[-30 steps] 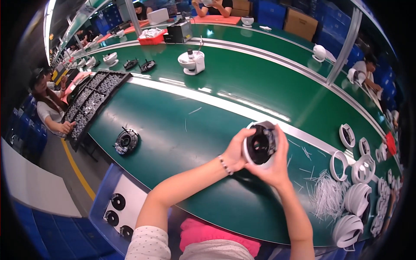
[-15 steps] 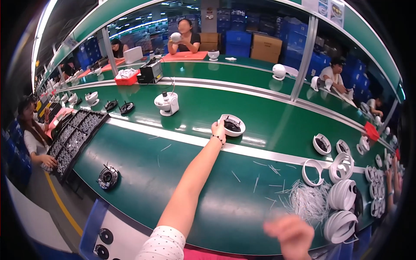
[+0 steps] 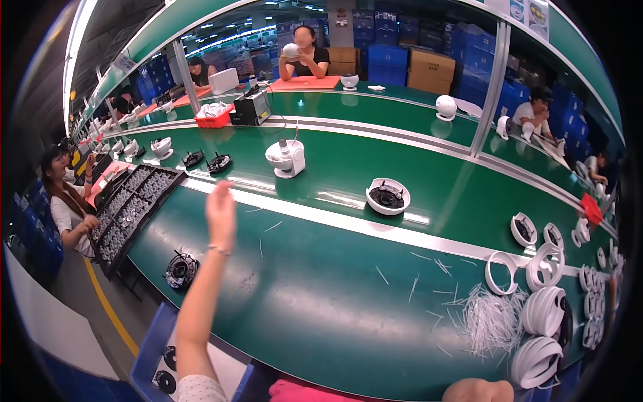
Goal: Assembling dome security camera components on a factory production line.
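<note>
My left hand (image 3: 222, 218) reaches over the front edge strip of the green line, fingers stretched out and slightly blurred, holding nothing I can see. Just beyond it lies a black round part with prongs (image 3: 219, 164), beside a second one (image 3: 193, 159). A white bowl-shaped housing (image 3: 388, 197) with a black piece inside rests on the line to the right of that hand, apart from it. My right hand (image 3: 477, 390) shows only partly at the lower edge; its fingers are hidden. Another black pronged part (image 3: 181, 269) lies on the near table, left of my forearm.
A black compartment tray of small parts (image 3: 137, 207) stands at left, near a co-worker (image 3: 70, 201). White strips (image 3: 493, 318), white rings (image 3: 501, 273) and stacked white shells (image 3: 544, 311) lie at right. A white appliance (image 3: 286, 159) stands mid-line. A blue bin (image 3: 151, 348) sits below.
My left hand has let go of the white housing and swung left toward the black parts. My right hand has dropped toward the lower edge. The view has shifted slightly.
</note>
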Available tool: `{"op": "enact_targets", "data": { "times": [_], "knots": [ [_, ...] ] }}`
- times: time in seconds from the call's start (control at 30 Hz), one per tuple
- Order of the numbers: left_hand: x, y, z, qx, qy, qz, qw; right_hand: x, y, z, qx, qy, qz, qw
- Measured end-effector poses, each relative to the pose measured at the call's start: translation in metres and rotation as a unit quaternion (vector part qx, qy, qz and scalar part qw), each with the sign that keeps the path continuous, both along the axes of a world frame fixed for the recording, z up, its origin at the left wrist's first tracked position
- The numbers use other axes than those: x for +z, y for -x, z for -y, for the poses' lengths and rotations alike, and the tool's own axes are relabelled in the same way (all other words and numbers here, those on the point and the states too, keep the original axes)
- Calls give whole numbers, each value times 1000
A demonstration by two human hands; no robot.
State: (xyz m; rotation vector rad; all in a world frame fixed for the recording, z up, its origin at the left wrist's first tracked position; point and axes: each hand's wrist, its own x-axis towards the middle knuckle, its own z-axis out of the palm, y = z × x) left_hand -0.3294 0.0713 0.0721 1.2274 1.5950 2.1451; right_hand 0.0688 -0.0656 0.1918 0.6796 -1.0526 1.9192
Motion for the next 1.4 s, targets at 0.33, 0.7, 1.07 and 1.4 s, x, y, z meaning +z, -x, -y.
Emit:
{"op": "enact_targets", "data": {
  "times": [0.33, 0.7, 1.07, 1.4],
  "knots": [
    [-45, 164, 193, 123, 518, -299, 792, 1, 0, -21, 74, -139, -11, 987],
    [-52, 224, 198, 113, 527, -241, 807, -29, -41, -53, -400, -245, 270, 841],
    [0, -20, 61, -213, 257, -12, 942, -150, -172, -128, -686, -266, 666, 118],
    [-33, -121, 43, -357, 182, 202, 894, -154, -162, -162, -657, -248, 708, 76]
  ]
}}
